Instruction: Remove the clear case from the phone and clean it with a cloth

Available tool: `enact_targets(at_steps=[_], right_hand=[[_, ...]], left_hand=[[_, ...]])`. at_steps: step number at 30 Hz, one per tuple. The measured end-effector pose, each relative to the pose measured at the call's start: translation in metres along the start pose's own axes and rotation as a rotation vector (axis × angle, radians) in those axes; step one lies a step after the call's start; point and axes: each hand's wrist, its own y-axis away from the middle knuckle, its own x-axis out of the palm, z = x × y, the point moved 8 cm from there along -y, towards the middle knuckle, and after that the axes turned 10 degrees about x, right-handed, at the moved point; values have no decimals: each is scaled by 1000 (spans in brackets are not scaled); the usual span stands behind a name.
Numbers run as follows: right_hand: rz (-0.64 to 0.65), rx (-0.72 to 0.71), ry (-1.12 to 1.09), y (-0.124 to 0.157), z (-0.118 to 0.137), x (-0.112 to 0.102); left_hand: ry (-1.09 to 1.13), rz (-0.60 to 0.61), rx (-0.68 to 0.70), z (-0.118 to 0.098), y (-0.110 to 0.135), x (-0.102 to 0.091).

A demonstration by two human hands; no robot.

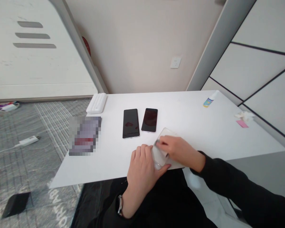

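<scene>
A clear phone case lies on the white table near its front edge, tilted away to the right. My left hand steadies it, with the fingers along its left side and the thumb at its lower edge. My right hand is closed over the inside of the case and pinches a small, thin greyish piece, mostly hidden by the fingers. Just beyond my hands lie two dark phones, screens up: a larger phone on the left and a smaller phone beside it.
At the table's left edge are a white case-like box and a blurred-out purplish item. A small bottle, a crumpled tissue and a pink slip are on the right. A charger rests on the carpet.
</scene>
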Motion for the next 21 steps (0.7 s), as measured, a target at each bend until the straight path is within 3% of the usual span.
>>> enact_targets(at_steps=[2, 6, 10, 11, 14, 19, 21], right_hand=[[49, -82, -50, 1, 8, 2], [-26, 131, 38, -1, -13, -4], [57, -170, -79, 6, 7, 1], [54, -191, -92, 7, 7, 1], [-26, -72, -40, 5, -11, -5], [78, -267, -168, 13, -6, -3], [5, -175, -116, 11, -17, -9]], left_hand=[[-1, -7, 4, 0, 0, 0], [3, -34, -4, 1, 0, -2], [20, -20, 13, -1, 0, -1], [23, -21, 12, -1, 0, -2], [26, -19, -6, 0, 0, -2], [38, -2, -8, 0, -1, -1], [45, -5, -12, 0, -1, -2]])
